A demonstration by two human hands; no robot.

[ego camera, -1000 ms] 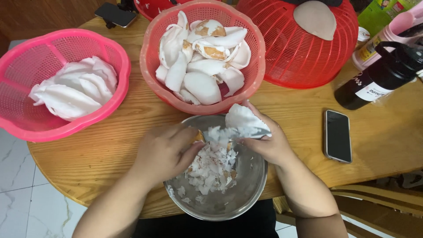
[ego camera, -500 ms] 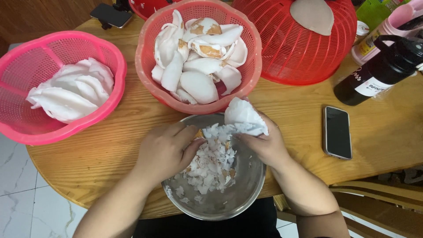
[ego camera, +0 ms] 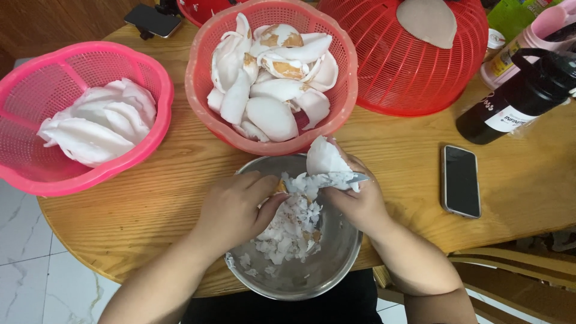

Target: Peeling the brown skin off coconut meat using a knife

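Observation:
Both my hands are over a steel bowl point(ego camera: 336, 264) that holds several white peelings point(ego camera: 291, 231). My right hand point(ego camera: 362, 204) grips a white coconut piece point(ego camera: 324, 157) at the bowl's far rim. My left hand point(ego camera: 233, 207) is closed around a knife point(ego camera: 347, 178), and the blade lies across the lower edge of that piece. The handle is mostly hidden in my fingers.
A red basket point(ego camera: 204, 114) of coconut pieces with brown skin stands just behind the bowl. A pink basket point(ego camera: 153, 129) of white peeled pieces is at the left. An upturned red basket point(ego camera: 414, 78), a dark bottle point(ego camera: 516, 99) and a phone point(ego camera: 461, 180) lie at the right on the round wooden table point(ego camera: 150, 192).
The coconut piece has turned in my right hand and stands more upright. The blade has slid to the right along its lower edge. My left hand moved slightly towards the bowl's middle.

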